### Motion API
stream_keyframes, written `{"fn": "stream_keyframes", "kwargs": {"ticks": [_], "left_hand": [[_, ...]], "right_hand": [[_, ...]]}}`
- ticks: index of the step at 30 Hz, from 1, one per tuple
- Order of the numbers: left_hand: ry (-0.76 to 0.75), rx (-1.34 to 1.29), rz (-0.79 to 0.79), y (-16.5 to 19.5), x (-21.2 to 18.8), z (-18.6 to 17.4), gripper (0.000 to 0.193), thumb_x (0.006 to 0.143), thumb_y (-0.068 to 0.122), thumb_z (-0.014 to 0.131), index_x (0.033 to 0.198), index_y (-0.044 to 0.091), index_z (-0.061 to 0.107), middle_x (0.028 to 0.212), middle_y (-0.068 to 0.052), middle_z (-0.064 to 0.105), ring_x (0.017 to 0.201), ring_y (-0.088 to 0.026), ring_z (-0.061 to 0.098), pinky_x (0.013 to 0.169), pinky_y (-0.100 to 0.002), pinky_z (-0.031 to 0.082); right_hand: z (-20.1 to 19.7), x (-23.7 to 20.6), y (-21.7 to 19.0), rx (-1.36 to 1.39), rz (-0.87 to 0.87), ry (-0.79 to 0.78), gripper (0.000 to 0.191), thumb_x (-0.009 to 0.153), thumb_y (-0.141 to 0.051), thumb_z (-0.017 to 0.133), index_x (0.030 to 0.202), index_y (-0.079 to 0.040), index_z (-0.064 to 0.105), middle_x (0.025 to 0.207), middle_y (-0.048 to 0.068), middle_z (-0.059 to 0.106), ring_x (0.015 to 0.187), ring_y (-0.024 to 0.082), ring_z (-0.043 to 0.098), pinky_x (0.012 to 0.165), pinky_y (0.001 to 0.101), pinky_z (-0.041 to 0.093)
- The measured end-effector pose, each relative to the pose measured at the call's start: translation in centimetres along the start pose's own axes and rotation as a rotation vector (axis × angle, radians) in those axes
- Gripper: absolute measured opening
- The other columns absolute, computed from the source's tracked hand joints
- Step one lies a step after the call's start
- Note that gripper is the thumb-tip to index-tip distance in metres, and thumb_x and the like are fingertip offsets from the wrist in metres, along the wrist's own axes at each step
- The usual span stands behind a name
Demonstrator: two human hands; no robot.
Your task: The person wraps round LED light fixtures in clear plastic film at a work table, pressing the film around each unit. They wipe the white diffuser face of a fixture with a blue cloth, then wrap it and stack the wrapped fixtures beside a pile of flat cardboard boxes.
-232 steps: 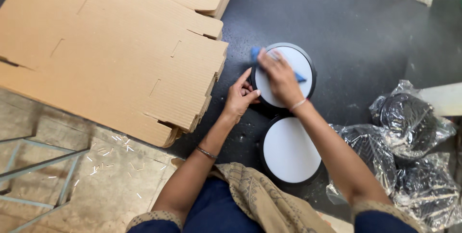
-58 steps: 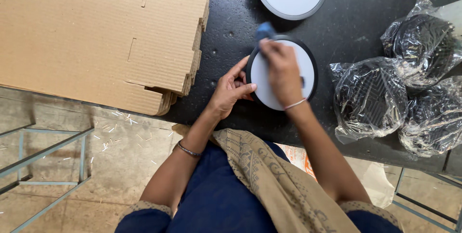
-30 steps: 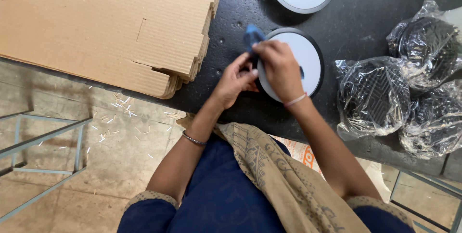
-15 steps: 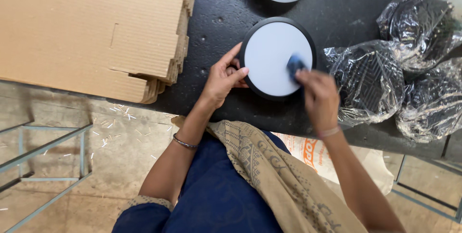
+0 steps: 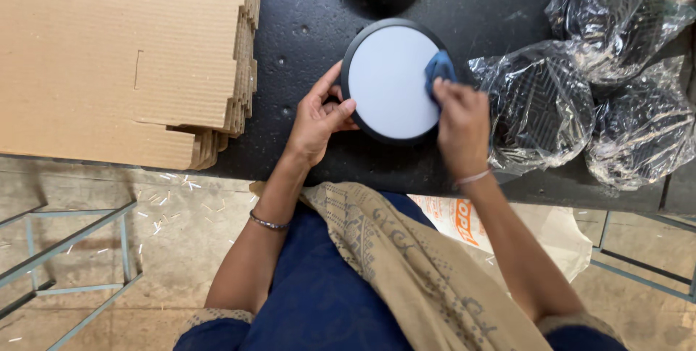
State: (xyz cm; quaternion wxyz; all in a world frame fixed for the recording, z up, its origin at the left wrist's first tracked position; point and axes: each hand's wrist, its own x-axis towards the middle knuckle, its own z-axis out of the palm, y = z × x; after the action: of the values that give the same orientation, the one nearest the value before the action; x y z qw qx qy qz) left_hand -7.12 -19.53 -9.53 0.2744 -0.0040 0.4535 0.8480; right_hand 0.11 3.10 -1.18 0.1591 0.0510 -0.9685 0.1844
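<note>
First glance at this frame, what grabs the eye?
The round white disc with a dark rim, mid-table on the black table, stands out most: the left hand steadies its left edge while the right hand presses a blue cloth on its right side. To the left lies a stack of flat cardboard sheets; to the right, dark parts in clear plastic bags.

A round lamp panel [image 5: 391, 79] lies flat on the dark tabletop, a white disc face turned up inside a thin black rim. It sits near the table's near edge, right of the cardboard stack and just left of the plastic-wrapped black parts. A small blue cloth [image 5: 438, 69] is bunched into a wad and pressed against the panel's right edge, overlapping both the white face and the black rim there. The face looks clean and unmarked.
</note>
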Motion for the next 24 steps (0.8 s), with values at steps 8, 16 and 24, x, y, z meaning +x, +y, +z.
{"fn": "stream_keyframes", "kwargs": {"ticks": [8, 16, 24], "left_hand": [[-0.023, -0.011, 0.021, -0.3, 0.1, -0.2, 0.076, 0.095, 0.005, 0.072, 0.162, 0.009, 0.035, 0.099, 0.001, 0.056, 0.08, -0.004, 0.062, 0.073, -0.027, 0.063], [0.016, 0.048, 0.007, 0.1, -0.3, 0.5, 0.073, 0.096, 0.007, 0.07, 0.16, 0.008, 0.037, 0.097, 0.001, 0.056, 0.08, -0.006, 0.066, 0.074, -0.028, 0.065], [0.015, 0.135, 0.024, 0.6, -0.2, 0.8, 0.073, 0.097, 0.007, 0.066, 0.161, 0.007, 0.032, 0.095, 0.0, 0.056, 0.076, -0.007, 0.067, 0.073, -0.029, 0.068]], "right_hand": [[5.4, 1.9, -3.7, 0.172, -0.153, -0.077, 0.048, 0.091, 0.004, 0.063, 0.139, -0.003, 0.065, 0.128, 0.012, 0.066, 0.109, 0.032, 0.059, 0.099, 0.0399, 0.049], [4.0, 6.0, 3.7, 0.0, 0.047, 0.05, 0.042, 0.098, 0.008, 0.058, 0.138, -0.004, 0.066, 0.124, 0.01, 0.068, 0.107, 0.03, 0.056, 0.093, 0.0364, 0.051], [1.4, -1.5, 0.7, -0.102, 0.196, 0.065, 0.042, 0.094, 0.009, 0.06, 0.133, -0.002, 0.07, 0.115, 0.014, 0.066, 0.101, 0.031, 0.056, 0.09, 0.0398, 0.048]]}}
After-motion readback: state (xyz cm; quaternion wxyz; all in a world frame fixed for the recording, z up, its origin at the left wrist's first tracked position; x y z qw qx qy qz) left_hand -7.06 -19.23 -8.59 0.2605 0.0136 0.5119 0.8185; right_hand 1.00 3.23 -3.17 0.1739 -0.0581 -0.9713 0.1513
